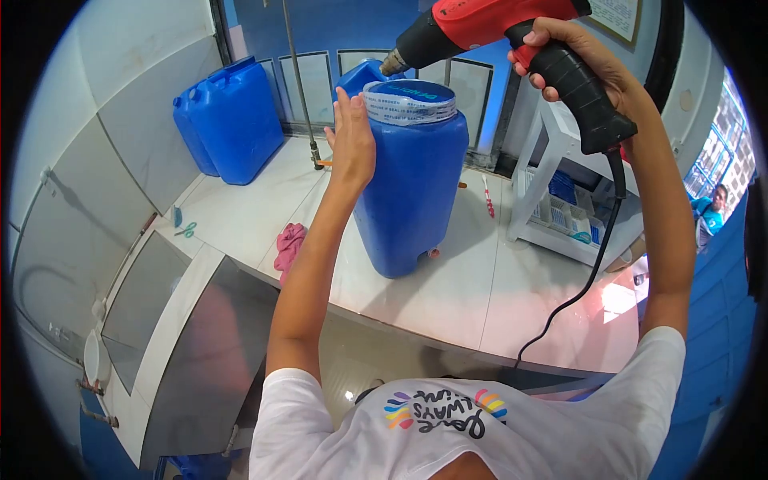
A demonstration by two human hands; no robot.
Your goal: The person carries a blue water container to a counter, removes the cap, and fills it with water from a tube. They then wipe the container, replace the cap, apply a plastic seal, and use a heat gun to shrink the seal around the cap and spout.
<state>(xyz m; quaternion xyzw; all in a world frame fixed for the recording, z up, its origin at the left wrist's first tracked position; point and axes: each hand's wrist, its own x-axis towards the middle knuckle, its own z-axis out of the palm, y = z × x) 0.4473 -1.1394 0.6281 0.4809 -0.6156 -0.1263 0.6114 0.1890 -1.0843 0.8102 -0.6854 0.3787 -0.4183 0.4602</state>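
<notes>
While right hand [564,60] clamps heat gun [480,24], open left hand [352,140] steadies blue container [412,192], pink cloth [290,244] beside.

Head view, wearer's own body only.

Torso at 6 o'clock: white T-shirt [448,432], short sleeves. The left sleeve [292,392] ends near the shoulder at 7 o'clock; the right sleeve [660,352] ends at 4 o'clock. Both hems are plain, with no cuff band.

The chest print [444,412] at 6 o'clock is black brush lettering, seen upside down from this camera and not reliably legible. It is flanked by two striped rainbow patches: orange, yellow, green, blue, purple.

Left hand [352,140] at 11 o'clock and right hand [572,48] at 1 o'clock: both bare, as are both forearms.
</notes>
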